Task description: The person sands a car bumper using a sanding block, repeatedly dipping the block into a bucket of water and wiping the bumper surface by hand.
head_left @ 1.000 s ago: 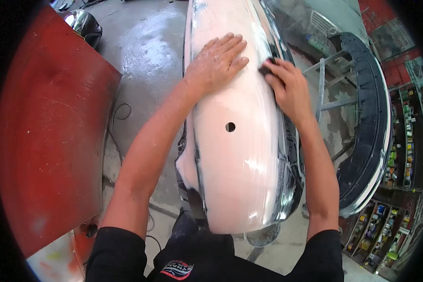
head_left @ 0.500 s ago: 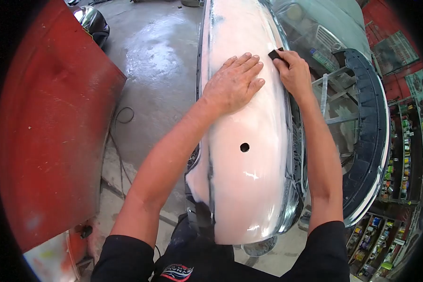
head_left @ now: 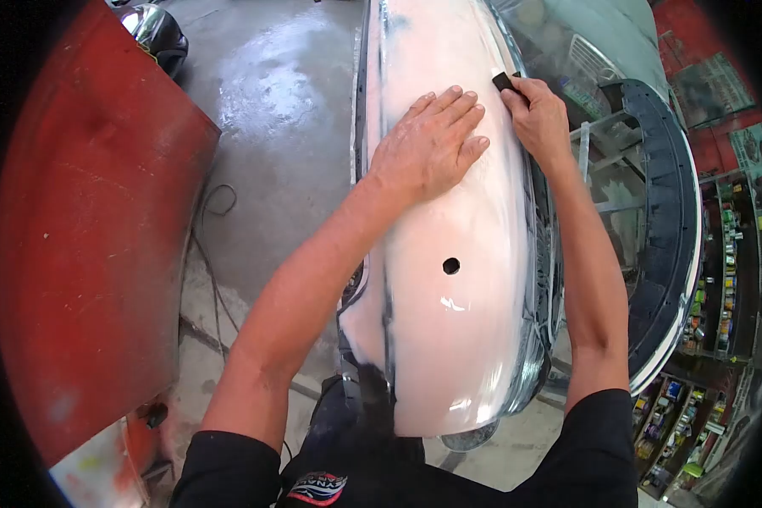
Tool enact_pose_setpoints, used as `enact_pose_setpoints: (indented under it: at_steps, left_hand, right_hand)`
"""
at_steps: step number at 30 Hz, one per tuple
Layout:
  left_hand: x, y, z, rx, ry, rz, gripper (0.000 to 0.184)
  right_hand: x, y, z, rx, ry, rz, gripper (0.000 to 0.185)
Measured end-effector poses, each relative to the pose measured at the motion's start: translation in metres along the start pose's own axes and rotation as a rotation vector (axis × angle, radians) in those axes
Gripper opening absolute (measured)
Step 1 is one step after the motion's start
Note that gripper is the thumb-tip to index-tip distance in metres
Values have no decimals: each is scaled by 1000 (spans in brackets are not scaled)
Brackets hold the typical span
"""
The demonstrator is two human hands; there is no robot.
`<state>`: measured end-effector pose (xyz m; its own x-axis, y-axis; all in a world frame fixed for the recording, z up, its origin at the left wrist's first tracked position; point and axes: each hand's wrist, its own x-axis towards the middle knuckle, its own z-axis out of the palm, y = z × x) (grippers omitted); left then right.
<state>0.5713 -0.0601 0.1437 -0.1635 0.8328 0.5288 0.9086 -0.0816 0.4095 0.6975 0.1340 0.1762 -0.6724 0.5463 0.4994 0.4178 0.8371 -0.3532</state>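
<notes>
A long car bumper (head_left: 449, 347) with a pale pink-white, wet-looking surface stretches away from me, with a round dark hole in it. Flat on its top lies my left hand (head_left: 432, 146), fingers stretched forward and holding nothing. At the bumper's right edge, my right hand (head_left: 540, 118) pinches a small black sanding block (head_left: 505, 81). The block touches the pale surface, and a whitish smear shows beside its far end. My fingers hide part of the block.
A red painted panel (head_left: 110, 229) stands at left, with a thin cable (head_left: 214, 284) on the floor beside it. To the right is another dark bumper (head_left: 659, 254) by a metal stand (head_left: 618, 205). Shelves (head_left: 724, 271) with small containers stand at far right. A bucket (head_left: 470, 438) shows below the bumper.
My right hand and the black block have moved slightly farther along the bumper's right edge. The view has shifted a little; my left hand stays flat on the surface.
</notes>
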Motion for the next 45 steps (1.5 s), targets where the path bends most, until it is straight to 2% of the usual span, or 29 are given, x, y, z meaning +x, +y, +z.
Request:
enact_pose_setpoints:
  at_steps: [3, 6, 9, 12, 15, 17, 20, 23, 25, 28, 31, 34, 39, 41, 45]
  left_hand:
    - [4, -3, 1, -17, 16, -3, 52]
    - [2, -2, 2, -8, 13, -10, 52]
    - [2, -2, 2, -3, 20, 14, 52]
    - [4, -3, -2, -8, 10, 50, 51]
    - [4, -2, -5, -27, -21, 34, 52]
    - [4, -2, 0, -31, -6, 23, 53]
    - [2, -2, 1, -53, 3, -16, 55]
    - [3, 0, -2, -46, -21, -21, 55]
    - [3, 0, -6, -54, -41, -23, 54]
    - [2, -1, -4, -52, -19, -16, 53]
    - [2, -3, 3, -70, 15, -11, 53]
    - [1, 0, -4, -97, -14, -39, 54]
    - [6, -5, 5, -39, 14, -11, 54]
    - [1, -2, 3, -37, -13, -12, 54]
    - [6, -2, -3, -54, -42, -18, 54]
  right_hand:
    - [-68, -24, -30, 23, 13, -79, 27]
    - [-103, -49, -54, 3, -58, -39, 27]
    - [-49, -27, -25, -22, 36, -155, 27]
    - [8, -13, 1, 9, 49, -141, 25]
    - [-14, -19, -12, 5, -4, -133, 25]
    - [-62, -35, -28, -72, 103, -202, 24]
    - [-80, -41, -41, -36, 15, -119, 23]
    - [-15, -15, -11, 16, 12, -125, 23]
    - [26, 4, 12, 14, 28, -55, 23]
    - [11, 2, 10, -59, 38, -33, 23]
    - [-59, -28, -24, -74, 35, -116, 23]
    - [-60, -31, -29, 10, -9, -122, 23]
    - [39, -1, 16, -102, 24, -55, 29]
    - [18, -3, 11, -2, 58, -55, 28]
    - [-69, -35, -33, -41, -25, -53, 33]
